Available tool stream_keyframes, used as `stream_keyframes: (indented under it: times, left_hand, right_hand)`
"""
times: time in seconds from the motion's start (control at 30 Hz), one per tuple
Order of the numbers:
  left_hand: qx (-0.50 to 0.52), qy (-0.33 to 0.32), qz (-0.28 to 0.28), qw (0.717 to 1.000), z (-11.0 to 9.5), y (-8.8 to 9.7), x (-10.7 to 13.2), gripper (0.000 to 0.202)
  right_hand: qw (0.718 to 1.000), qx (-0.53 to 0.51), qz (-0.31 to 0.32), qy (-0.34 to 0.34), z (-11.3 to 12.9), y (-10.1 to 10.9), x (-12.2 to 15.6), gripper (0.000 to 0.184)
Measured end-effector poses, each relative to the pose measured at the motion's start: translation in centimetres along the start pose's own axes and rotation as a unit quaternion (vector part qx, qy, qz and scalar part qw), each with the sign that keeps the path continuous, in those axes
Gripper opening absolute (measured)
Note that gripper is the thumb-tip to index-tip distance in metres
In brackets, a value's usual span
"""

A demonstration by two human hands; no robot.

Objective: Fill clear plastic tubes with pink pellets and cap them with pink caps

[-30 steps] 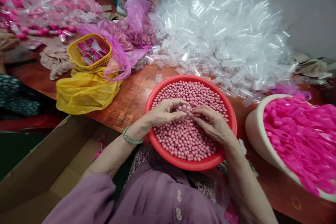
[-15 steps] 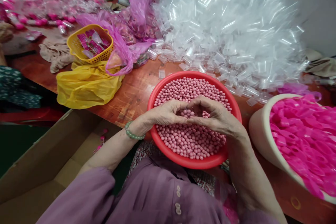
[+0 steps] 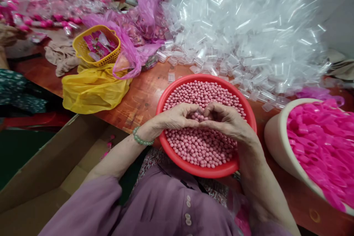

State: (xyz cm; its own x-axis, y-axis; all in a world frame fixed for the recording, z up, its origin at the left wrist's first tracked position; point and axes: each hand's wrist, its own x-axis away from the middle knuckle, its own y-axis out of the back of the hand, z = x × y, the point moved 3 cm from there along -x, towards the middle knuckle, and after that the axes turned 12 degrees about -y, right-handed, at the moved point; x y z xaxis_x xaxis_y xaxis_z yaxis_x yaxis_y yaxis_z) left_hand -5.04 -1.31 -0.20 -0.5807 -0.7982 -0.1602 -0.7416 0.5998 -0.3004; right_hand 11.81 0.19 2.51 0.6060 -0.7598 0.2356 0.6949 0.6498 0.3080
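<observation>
My left hand (image 3: 177, 117) and right hand (image 3: 227, 120) curl in over the red bowl (image 3: 204, 172). Each grip is narrow, with pink balls (image 3: 201, 149) showing between; I can't tell if it holds any. The balls fill the bowl. They're round, the same every way; my hands hide some. Right sits a white tub (image 3: 276, 138) of pink pieces (image 3: 320, 143); left, a yellow bag (image 3: 95, 90) on the desk (image 3: 142, 97). Clear plastic bits (image 3: 243, 37) pile up behind.

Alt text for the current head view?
The left hand and right hand are close together over a red basin of small pink balls. Behind lies a heap of clear plastic pieces. A white tub of pink parts stands at right.
</observation>
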Motion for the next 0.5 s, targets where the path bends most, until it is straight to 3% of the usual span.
stream_keyframes:
  times: [0.3, 0.5]
  left_hand:
    - [-0.03, 0.001, -0.023, 0.999, 0.3, 0.2, 0.0, 0.02]
    - [-0.019, 0.011, -0.038, 0.999, -0.3, 0.2, 0.0, 0.023]
  right_hand:
    - [0.996, 0.079, -0.029, 0.033, 1.1, 0.1, -0.4, 0.024]
    - [0.996, -0.076, -0.046, -0.024, 0.4, 0.1, -0.7, 0.038]
